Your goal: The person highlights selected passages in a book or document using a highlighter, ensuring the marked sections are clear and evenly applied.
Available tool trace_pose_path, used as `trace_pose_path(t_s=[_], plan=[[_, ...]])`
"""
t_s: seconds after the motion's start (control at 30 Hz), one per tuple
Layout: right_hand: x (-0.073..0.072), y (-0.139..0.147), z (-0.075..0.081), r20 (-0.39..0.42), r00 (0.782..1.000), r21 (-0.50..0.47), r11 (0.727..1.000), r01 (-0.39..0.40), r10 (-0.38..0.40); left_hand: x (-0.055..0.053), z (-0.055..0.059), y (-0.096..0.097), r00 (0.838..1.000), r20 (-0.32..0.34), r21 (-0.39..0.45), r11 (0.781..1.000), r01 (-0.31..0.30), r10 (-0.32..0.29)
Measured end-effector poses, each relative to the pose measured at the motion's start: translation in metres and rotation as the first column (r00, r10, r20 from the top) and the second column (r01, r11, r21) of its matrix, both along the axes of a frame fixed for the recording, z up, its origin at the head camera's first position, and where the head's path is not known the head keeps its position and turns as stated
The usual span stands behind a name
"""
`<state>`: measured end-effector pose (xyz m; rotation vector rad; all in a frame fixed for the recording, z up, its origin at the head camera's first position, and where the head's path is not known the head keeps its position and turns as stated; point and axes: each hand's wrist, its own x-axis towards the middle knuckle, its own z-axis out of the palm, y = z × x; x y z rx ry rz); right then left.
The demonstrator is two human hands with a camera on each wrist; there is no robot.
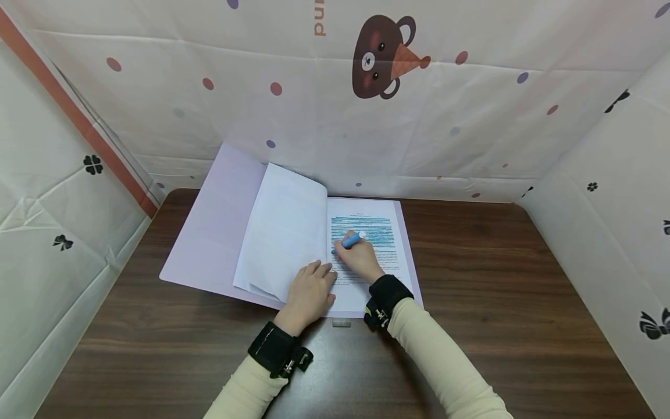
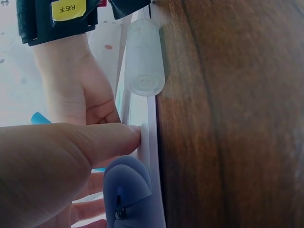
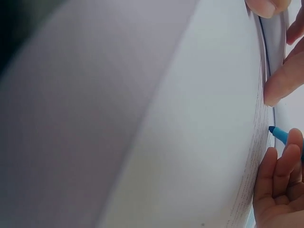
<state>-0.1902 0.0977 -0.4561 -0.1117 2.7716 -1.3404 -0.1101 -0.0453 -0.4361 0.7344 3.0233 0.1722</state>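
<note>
A lilac folder point(image 1: 206, 233) lies spread on the wooden table, with white sheets turned over to its left side. On the right is a printed page point(image 1: 387, 265), its upper lines coloured blue-green. My right hand point(image 1: 362, 261) pinches a blue highlighter point(image 1: 353, 239), tip down at the left margin below the coloured lines. In the right wrist view the highlighter's dark tip point(image 3: 271, 129) shows close to the paper. My left hand point(image 1: 309, 288) rests with straight fingers on the lower part of the sheets near the fold. Its thumb point(image 2: 114, 140) lies near the folder's bottom edge.
A small translucent tab point(image 1: 341, 323) sticks out from the folder's bottom edge. Brown tabletop point(image 1: 471, 262) extends to the right and in front. A white patterned cloth point(image 1: 314, 116) stands behind the table, with more cloth on both sides.
</note>
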Motion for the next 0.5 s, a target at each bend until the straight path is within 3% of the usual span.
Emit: trace_pose_path(t_s=[0.5], plan=[[-0.0005, -0.0007, 0.0022, -0.034, 0.999, 0.074, 0.997, -0.012, 0.014, 0.0, -0.0001, -0.0004, 1.0, -0.012, 0.008, 1.0, 0.004, -0.004]])
